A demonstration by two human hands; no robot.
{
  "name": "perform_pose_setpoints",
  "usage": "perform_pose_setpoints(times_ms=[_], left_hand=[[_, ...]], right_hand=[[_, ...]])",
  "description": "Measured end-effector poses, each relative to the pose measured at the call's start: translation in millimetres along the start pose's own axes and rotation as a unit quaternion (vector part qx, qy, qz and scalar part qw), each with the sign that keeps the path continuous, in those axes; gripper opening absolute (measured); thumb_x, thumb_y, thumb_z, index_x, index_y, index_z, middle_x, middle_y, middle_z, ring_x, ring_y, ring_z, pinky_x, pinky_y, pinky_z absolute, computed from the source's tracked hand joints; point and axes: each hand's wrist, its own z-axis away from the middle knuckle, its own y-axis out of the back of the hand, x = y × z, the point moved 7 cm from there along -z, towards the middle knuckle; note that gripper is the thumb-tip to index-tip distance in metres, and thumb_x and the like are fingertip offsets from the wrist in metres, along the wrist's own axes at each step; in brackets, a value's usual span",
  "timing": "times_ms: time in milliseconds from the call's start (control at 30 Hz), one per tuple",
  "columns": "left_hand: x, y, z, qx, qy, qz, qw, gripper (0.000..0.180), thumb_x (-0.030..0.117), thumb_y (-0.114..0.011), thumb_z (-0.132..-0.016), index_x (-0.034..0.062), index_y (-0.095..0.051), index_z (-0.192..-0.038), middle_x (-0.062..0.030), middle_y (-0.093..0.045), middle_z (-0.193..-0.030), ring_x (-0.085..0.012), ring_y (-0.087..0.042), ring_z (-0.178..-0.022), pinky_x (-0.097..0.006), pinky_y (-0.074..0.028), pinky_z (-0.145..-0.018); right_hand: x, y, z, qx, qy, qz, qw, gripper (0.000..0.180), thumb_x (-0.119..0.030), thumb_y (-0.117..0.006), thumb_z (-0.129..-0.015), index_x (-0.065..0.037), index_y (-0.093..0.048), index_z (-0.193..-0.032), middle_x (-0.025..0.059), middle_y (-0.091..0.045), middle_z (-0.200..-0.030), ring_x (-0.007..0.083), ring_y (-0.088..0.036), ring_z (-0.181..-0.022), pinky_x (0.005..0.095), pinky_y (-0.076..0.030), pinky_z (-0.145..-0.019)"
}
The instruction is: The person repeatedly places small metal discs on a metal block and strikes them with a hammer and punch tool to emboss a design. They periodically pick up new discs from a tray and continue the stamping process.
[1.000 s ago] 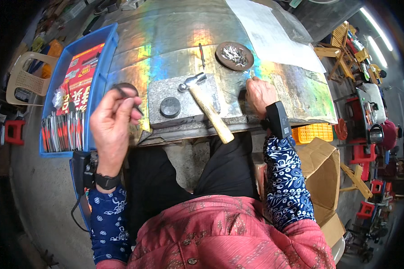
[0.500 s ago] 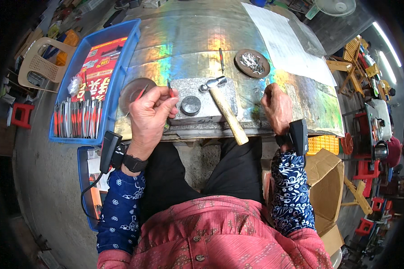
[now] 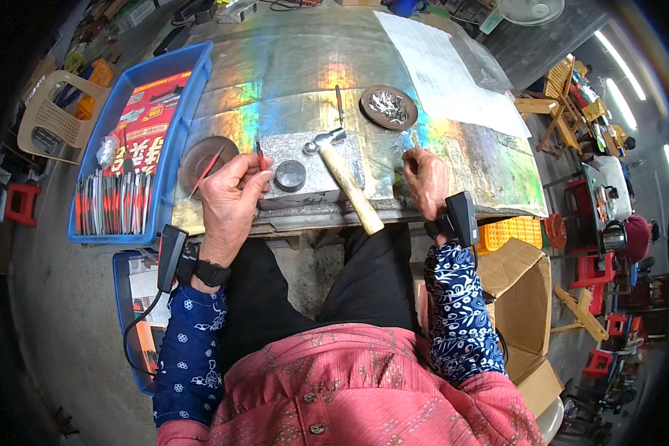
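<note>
A thin red-tipped strip [image 3: 260, 155] stands pinched between the thumb and curled fingertips of the left hand [image 3: 229, 199], its upper end poking up just past the knuckles, at the near left edge of a grey stone block [image 3: 316, 167] on the bench. A second thin red stick [image 3: 207, 163] slants out from the same closed fingers toward the left, crossing a round brown dish [image 3: 193, 160] that lies just beyond the hand. Immediately right of those fingertips, on the block, sits a small dark round puck [image 3: 291, 175], and beyond it a hammer [image 3: 346, 180] lies diagonally, its metal head on the block and its pale wooden handle reaching over the bench edge toward the person's lap. The right hand [image 3: 426, 181] rests farther right on the shiny rainbow-tinted metal sheet [image 3: 290, 89], fingers curled closed around something small and thin that I cannot make out. Ahead of that hand a shallow brown dish of small metal pieces [image 3: 389, 106] sits on the sheet, with a slim dark tool [image 3: 339, 104] lying to its left and a large sheet of white paper [image 3: 446, 74] stretching away beyond. Well off to the left of the left hand, a blue plastic tray [image 3: 167, 82] holds a red printed package and rows of thin red and grey strips [image 3: 111, 202].
</note>
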Motion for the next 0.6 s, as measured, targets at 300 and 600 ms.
perform_pose_setpoints(times_ms=[300, 600], left_hand=[[4.4, -1.4, 1.6, 0.009, -0.035, -0.021, 0.999, 0.009, -0.003, -0.065, -0.087, -0.0044, -0.066, -0.096, -0.0013, -0.065, -0.081, -0.0054, -0.060, -0.069, -0.020, -0.049, -0.061], [13.3, 1.0, 3.8, 0.025, -0.078, -0.071, 0.994, 0.014, -0.003, -0.068, -0.084, -0.0049, -0.067, -0.099, -0.0055, -0.070, -0.086, -0.0066, -0.063, -0.074, -0.021, -0.050, -0.065]], right_hand=[[16.8, -1.7, -0.3, 0.052, -0.003, -0.013, 0.999, 0.010, -0.007, -0.063, -0.085, -0.002, -0.066, -0.092, 0.0151, -0.068, -0.082, 0.0250, -0.066, -0.069, 0.0344, -0.051, -0.065], [5.4, 7.8, 7.5, 0.061, -0.071, -0.289, 0.953, 0.007, -0.003, -0.062, -0.088, 0.003, -0.063, -0.090, 0.0036, -0.063, -0.075, 0.0093, -0.059, -0.060, 0.0232, -0.049, -0.055]])
